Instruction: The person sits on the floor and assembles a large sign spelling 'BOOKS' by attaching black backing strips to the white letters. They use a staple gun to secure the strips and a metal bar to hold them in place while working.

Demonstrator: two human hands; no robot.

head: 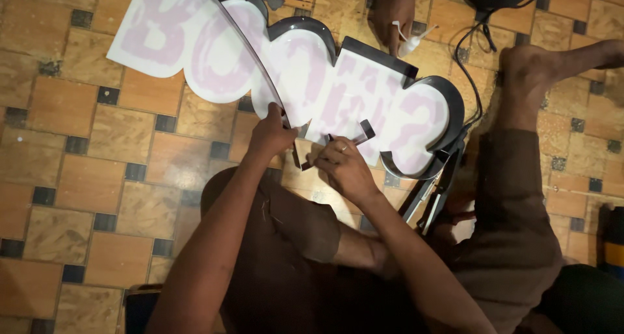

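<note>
A white sign panel (214, 67) cut to the outline of large pink letters lies flat on the tiled floor. A dark metal strip (305, 27) stands on edge along its contour. My left hand (272, 135) pinches a long loose run of that strip at the panel's near edge. My right hand (344, 166), with a ring on one finger, grips a short bent end of the dark strip (363, 133) against the panel's edge. Both hands sit close together above my bent knees.
Another person's hand (393, 12) holds a small white squeeze bottle (411, 42) at the panel's far edge. Their bare foot (530, 70) rests on the tiles at right. Black cables (478, 80) trail past the panel's right end. Tiled floor (84, 178) lies to the left.
</note>
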